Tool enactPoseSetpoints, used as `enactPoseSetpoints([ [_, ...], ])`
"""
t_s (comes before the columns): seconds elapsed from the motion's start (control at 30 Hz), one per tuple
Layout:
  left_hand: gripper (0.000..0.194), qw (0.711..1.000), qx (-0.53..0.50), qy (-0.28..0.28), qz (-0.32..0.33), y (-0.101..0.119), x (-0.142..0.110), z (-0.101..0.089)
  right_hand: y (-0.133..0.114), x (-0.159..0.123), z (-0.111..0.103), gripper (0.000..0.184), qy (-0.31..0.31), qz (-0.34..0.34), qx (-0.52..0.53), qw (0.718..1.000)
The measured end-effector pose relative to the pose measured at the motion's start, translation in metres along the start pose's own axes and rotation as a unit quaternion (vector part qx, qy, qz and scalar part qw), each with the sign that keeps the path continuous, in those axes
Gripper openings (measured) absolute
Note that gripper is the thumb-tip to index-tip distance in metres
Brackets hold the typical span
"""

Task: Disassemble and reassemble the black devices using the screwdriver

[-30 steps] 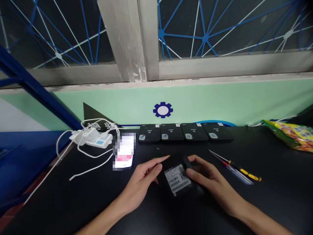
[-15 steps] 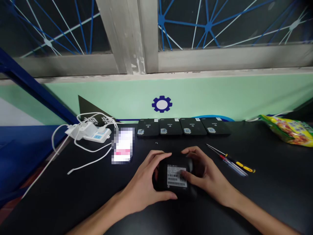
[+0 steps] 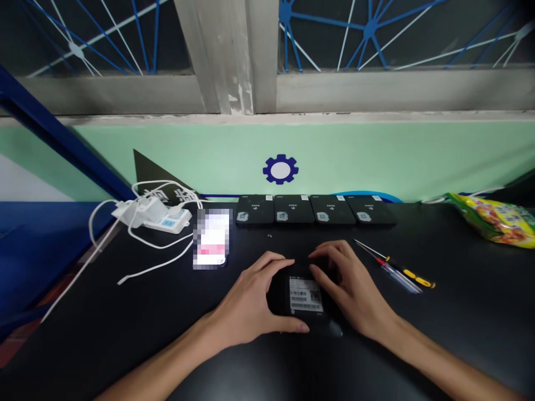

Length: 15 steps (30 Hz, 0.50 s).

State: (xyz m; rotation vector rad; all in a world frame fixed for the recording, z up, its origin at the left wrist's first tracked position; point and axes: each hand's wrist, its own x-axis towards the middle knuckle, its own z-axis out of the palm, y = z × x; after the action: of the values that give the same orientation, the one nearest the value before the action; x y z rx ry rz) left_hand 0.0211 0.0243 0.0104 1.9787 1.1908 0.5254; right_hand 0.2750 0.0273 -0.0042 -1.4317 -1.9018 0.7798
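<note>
A black set-top box (image 3: 327,305) with a white printed label (image 3: 306,295) lies on the dark table in front of me. My left hand (image 3: 254,303) spans its left side, fingers at the far edge and thumb along the near edge. Over the far right part curls my right hand (image 3: 349,287), its thumb and index finger close together by the label's upper corner; its other fingertips are partly hidden. Two screwdrivers, one with a yellow and black handle (image 3: 412,274) and one with a clear handle (image 3: 401,279), lie right of my right hand.
Several similar black boxes (image 3: 295,210) stand in a row along the wall. Left of them are a lit phone (image 3: 212,239) and a white power strip (image 3: 169,220) with loose cables (image 3: 156,270). Tiny bits (image 3: 270,235) lie before the row. A yellow snack bag (image 3: 497,220) is far right.
My right thumb has slid off the label toward the box's far right corner. The box looks flatter to the table. My left hand keeps its hold, and the view has tipped slightly down.
</note>
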Motion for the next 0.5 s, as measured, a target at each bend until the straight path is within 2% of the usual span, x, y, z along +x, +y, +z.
enactPoseSetpoints([
  [0.07,0.102,1.0,-0.009,0.007,0.006,0.0,0.0,0.001,-0.006,0.019,-0.005,0.025,0.012,-0.037,-0.042,0.998],
  [0.13,0.101,1.0,-0.008,0.013,0.004,0.0,0.0,0.003,-0.016,0.045,-0.007,0.016,-0.027,-0.107,-0.099,0.989],
  [0.2,0.101,1.0,-0.009,0.022,0.001,0.0,-0.001,0.004,-0.029,0.071,-0.005,0.016,-0.057,-0.157,-0.185,0.968],
  [0.23,0.097,0.999,-0.013,0.033,0.001,-0.001,-0.002,0.004,-0.035,0.084,-0.003,0.019,-0.072,-0.177,-0.252,0.949],
  [0.27,0.09,0.999,-0.019,0.05,0.0,-0.001,-0.003,0.005,-0.041,0.095,0.001,0.024,-0.092,-0.199,-0.322,0.921],
  [0.3,0.079,0.997,-0.026,0.076,-0.001,-0.001,-0.003,0.005,-0.046,0.105,0.006,0.027,-0.104,-0.211,-0.345,0.909],
  [0.4,0.039,0.983,-0.049,0.176,-0.012,-0.002,-0.004,0.004,-0.053,0.123,0.022,0.036,-0.138,-0.239,-0.377,0.884],
  [0.5,0.023,0.971,-0.055,0.231,-0.017,-0.003,-0.003,0.001,-0.053,0.129,0.035,0.039,-0.156,-0.249,-0.403,0.867],
])
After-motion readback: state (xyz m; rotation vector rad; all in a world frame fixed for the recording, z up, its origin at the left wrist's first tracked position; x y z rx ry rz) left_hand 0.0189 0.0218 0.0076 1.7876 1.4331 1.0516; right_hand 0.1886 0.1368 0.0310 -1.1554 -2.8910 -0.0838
